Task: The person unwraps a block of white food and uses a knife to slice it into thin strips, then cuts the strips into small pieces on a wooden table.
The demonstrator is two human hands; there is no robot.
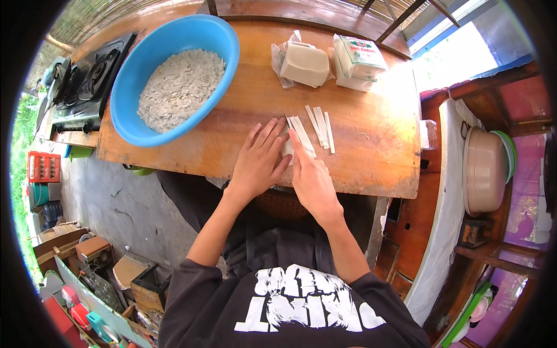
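Observation:
My left hand (262,156) lies flat on the wooden table, fingers a little apart, pressing the edge of a thin white sheet (287,149). My right hand (314,178) is curled beside it, the index finger stretched forward over the sheet. A thin dark tip, like that of a knife (286,116), shows just past the fingers; the rest is hidden by the hand. Narrow white cut strips (303,134) lie against the right index finger. Several more loose strips (321,127) rest slightly apart to the right.
A large blue plastic basin (174,135) of small white flakes (182,87) stands at left, near a gas stove (89,82). At the back are a stack of white sheets (304,65) in opened plastic and a wrapped pack (360,63). The table's edge (370,193) runs close before me.

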